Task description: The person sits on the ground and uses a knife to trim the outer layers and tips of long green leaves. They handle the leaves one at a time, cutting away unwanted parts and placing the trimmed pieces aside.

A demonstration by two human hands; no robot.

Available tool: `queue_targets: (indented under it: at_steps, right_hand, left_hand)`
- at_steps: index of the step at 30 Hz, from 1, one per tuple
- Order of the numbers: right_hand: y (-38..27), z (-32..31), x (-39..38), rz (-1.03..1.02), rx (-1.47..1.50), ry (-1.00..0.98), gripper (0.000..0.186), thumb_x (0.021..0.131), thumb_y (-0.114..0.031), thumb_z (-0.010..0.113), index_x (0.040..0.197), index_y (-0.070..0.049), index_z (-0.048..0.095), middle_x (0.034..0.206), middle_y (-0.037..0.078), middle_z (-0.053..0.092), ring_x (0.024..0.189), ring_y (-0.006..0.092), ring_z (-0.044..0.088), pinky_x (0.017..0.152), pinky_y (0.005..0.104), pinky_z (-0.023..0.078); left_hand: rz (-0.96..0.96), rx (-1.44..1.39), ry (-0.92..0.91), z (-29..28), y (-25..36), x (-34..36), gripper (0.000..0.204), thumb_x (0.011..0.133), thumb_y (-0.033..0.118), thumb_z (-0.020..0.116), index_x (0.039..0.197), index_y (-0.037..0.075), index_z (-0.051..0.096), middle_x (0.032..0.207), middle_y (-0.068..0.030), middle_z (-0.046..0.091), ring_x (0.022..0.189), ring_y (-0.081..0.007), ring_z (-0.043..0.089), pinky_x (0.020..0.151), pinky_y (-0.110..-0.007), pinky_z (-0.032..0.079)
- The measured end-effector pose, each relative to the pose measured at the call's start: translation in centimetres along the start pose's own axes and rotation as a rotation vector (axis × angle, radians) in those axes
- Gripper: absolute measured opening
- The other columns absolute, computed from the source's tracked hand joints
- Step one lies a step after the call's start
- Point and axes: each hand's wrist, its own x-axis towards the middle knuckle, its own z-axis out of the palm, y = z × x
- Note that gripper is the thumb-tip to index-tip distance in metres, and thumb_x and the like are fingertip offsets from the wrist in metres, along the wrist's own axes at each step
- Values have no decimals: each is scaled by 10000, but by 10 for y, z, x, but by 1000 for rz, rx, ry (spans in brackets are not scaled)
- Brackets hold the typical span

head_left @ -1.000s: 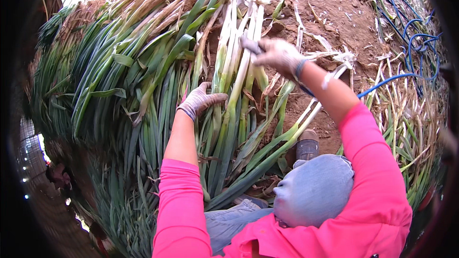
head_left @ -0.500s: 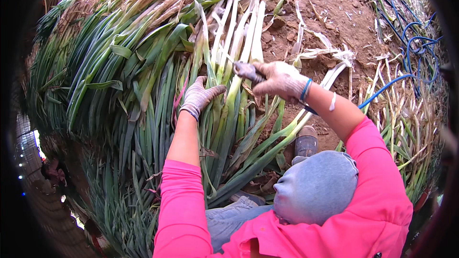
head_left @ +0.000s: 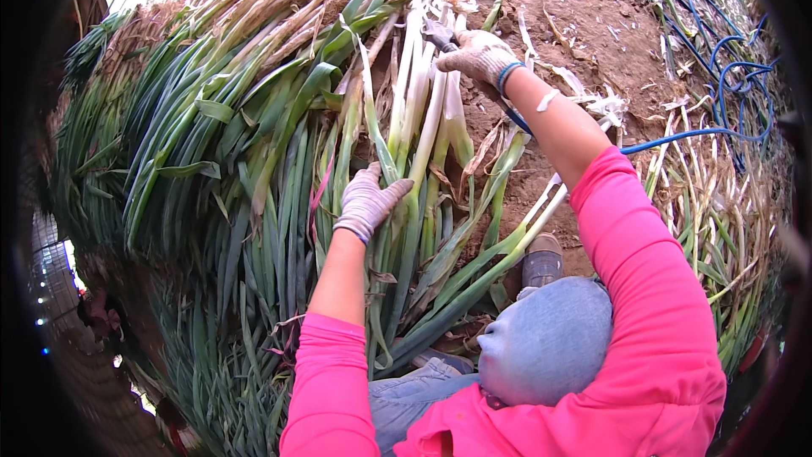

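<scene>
My left hand, in a pale knitted glove, lies low on the green part of the leeks. Its thumb stands apart from the fingers and touches a stalk; the fingertips are partly hidden among leaves. Farther up, my gloved right hand is closed round a dark-handled air gun with a metal head. That head is at the white shanks, close to their root ends. A blue hose runs from beneath my right forearm toward the right.
A thick pile of leeks fills the left side. Bare brown soil with white peel scraps lies at the upper right. More pale stalks lie along the right, below loops of hose. A shoe stands near the middle.
My right hand has moved up and away with the air gun, toward the root ends. My left hand has slid slightly down and to the right. The shanks there look whiter and more spread.
</scene>
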Motion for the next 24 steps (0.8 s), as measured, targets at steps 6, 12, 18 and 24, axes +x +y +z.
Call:
queue_targets:
  at_steps: [6, 12, 18, 24]
  right_hand:
    - [-41, 40, -110, -192, 20, -503, 617, 746, -482, 781, 1283, -200, 667, 869, 64, 720, 808, 200, 697, 786, 331, 563]
    - [-31, 67, -122, -300, 146, -527, 434, 775, -341, 725, 1137, -114, 648, 580, 75, 610, 427, 195, 596, 412, 332, 490]
    - [-32, 51, -62, -226, 32, -302, 585, 735, -464, 759, 1207, -137, 651, 717, 64, 649, 657, 159, 652, 635, 331, 521]
    - [-23, 35, -3, -163, 39, -128, 606, 711, -522, 772, 1159, -123, 683, 844, 127, 701, 783, 238, 682, 753, 373, 535]
  left_hand:
    - [91, 474, 441, 16, -2, -25, 687, 875, 572, 658, 1322, 55, 592, 1175, -192, 618, 1094, -362, 582, 926, -485, 480]
    - [247, 513, 616, 12, -22, 6, 484, 856, 408, 699, 1241, 115, 678, 1280, -119, 611, 1186, -324, 537, 1016, -496, 430]
    - [-56, 385, 619, -18, -32, 41, 751, 860, 437, 721, 1460, 78, 444, 1444, -217, 488, 1331, -413, 461, 1119, -504, 387]
    - [-246, 460, 434, -39, -33, 57, 792, 821, 426, 762, 1469, 90, 456, 1420, -217, 513, 1284, -401, 500, 1097, -482, 416]
